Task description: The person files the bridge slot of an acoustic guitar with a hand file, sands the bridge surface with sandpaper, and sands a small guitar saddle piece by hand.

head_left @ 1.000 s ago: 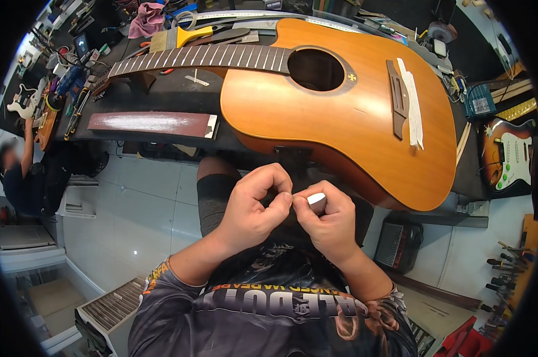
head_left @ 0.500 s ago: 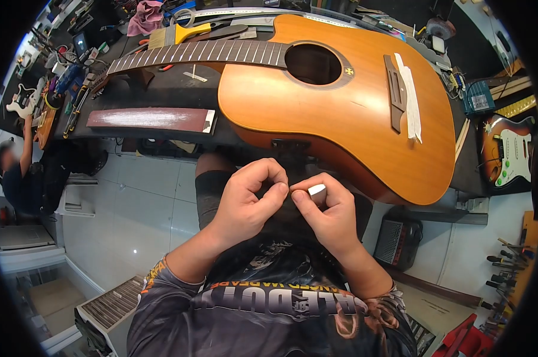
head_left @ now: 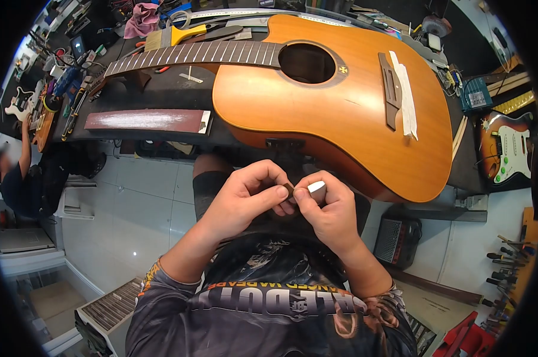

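Note:
My left hand (head_left: 245, 196) is closed, thumb and forefinger pinching a small dark brown piece (head_left: 289, 189), mostly covered by the fingers. Close beside it, my right hand (head_left: 330, 209) curls around a small white piece (head_left: 317, 186) with a smooth, rounded end; the rest of it is hidden in the grip. The fingertips of both hands come together in front of my shirt. Just beyond them, an acoustic guitar (head_left: 245, 101) lies face up on the workbench without strings. White tape (head_left: 407, 101) runs along its bridge (head_left: 390, 92).
A long reddish-brown sanding block (head_left: 144, 120) with white dust lies near the bench edge. Behind the guitar neck are a yellow-handled brush (head_left: 179, 35) and a pink cloth (head_left: 142, 19). A sunburst electric guitar (head_left: 507, 149) is at right. Another person (head_left: 27, 175) works at far left.
The small brown piece now shows between my left thumb and forefinger. My left hand has turned slightly, showing its lower fingers. The whole view has shifted a little.

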Tool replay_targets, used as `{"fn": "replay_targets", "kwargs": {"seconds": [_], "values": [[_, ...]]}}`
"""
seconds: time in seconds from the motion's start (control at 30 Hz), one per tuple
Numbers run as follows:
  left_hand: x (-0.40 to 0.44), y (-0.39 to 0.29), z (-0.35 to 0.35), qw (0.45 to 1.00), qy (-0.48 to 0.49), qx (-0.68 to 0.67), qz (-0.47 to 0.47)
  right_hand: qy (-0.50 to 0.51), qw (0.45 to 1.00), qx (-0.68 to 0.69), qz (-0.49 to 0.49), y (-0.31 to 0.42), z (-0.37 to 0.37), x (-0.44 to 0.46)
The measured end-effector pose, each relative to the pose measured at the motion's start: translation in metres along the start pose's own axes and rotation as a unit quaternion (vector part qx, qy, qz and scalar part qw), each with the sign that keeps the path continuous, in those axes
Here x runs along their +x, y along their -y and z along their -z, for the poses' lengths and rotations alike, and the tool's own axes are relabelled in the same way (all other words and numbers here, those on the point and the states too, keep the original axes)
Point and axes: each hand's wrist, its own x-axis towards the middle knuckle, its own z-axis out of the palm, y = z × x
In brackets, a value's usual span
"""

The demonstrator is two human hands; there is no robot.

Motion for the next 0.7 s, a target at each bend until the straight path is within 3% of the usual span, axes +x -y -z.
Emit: {"fn": "replay_targets", "kwargs": {"seconds": [0.13, 0.27, 0.37, 0.43, 0.5, 0.57, 0.7], "values": [[-0.002, -0.004, -0.001, 0.998, 0.003, -0.053, 0.016, 0.002, 1.000, 0.017, -0.002, -0.003, 0.000, 0.001], [-0.003, 0.000, -0.003, 1.000, -0.019, 0.008, -0.018, 0.028, 0.999, -0.032, -0.014, 0.002, 0.006, 0.001], [0.000, 0.001, -0.006, 0.997, -0.032, 0.024, -0.065, 0.043, 0.999, 0.031, -0.005, 0.001, 0.005, 0.000], [0.002, 0.000, -0.002, 0.995, -0.032, 0.034, -0.089, 0.087, 0.972, 0.214, -0.045, -0.010, 0.011, 0.002], [-0.003, -0.004, 0.002, 0.998, -0.042, -0.011, -0.039, 0.138, 0.935, 0.324, -0.036, -0.020, 0.012, 0.006], [-0.006, -0.004, 0.002, 0.998, -0.052, -0.045, -0.006, 0.106, 0.949, 0.296, -0.029, -0.013, 0.002, 0.002], [-0.007, 0.007, -0.005, 0.995, -0.037, -0.066, -0.064, 0.091, 0.969, 0.229, 0.033, -0.016, -0.004, 0.003]]}}
